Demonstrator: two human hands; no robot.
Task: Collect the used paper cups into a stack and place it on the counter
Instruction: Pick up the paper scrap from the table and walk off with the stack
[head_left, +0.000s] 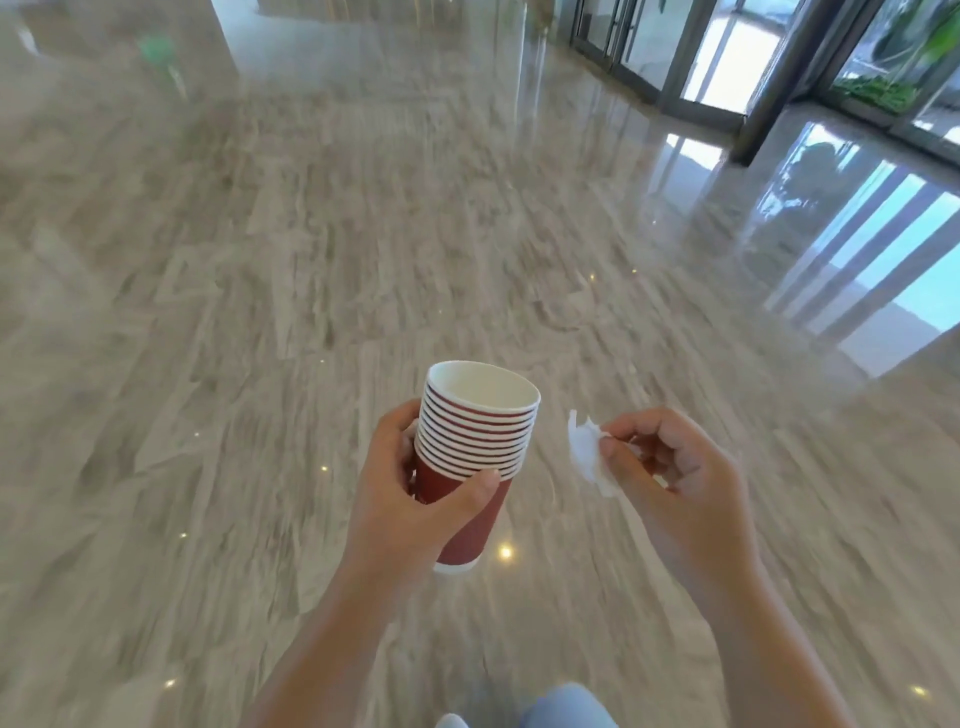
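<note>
The left hand (415, 499) is wrapped around a stack (475, 457) of nested red paper cups, held out in front of the body above the floor (260, 312). The thumb lies across the near side of the bottom cup just under the lowest white rim, and the fingers curl round the far left side, so the stack sits in the crook of the hand. The stack tilts slightly, its mouth leaning up and away from the person and its white base pointing down toward the wrist. About ten white rims show one above another, and the top cup's pale inside looks bare. The lower part of the bottom cup sticks out below the thumb, with its base free of the palm.

The right hand (670, 467) is just to the right of the stack, at about the same height, not touching it. Its thumb and forefinger pinch a small crumpled white tissue (589, 452), which hangs between the hand and the cups; the other fingers are curled in loosely.

Below is polished grey marble flooring with small light reflections, blurred by motion. Glass doors (727, 52) stand at the upper right, with green plants (878, 88) behind them. A bit of light blue trouser leg (566, 706) shows at the bottom edge.
</note>
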